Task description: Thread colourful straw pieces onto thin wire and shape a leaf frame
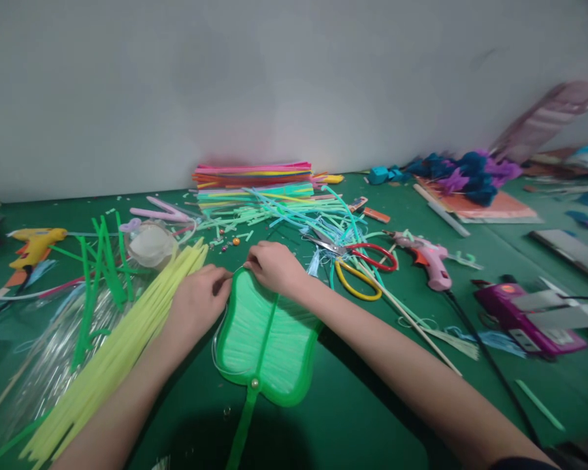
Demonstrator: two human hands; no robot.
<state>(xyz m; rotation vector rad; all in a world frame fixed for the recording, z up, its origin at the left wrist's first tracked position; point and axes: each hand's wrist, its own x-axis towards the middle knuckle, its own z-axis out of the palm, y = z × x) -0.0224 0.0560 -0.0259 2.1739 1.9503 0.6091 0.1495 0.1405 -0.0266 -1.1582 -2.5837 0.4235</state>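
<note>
A green fan (247, 326) with a lobed outline, a centre rib and a green handle lies in the middle, with a small bead (255, 383) where handle and fan meet. My left hand (200, 301) is at the fan's upper left edge, thumb and finger pinched on a thin pale cord (214, 339) that loops down the fan's left side. My right hand (273, 264) pinches at the fan's top edge, near the cord's upper end; its fingertips partly hide what they hold.
Yellow-green pipe cleaners (122, 346) lie under my left forearm. Red-and-yellow-handled scissors (345, 251), a pink glue gun (431, 258) and a purple device (524, 320) are to the right. A yellow glue gun (42, 245) lies left, colourful stems (255, 179) at the back.
</note>
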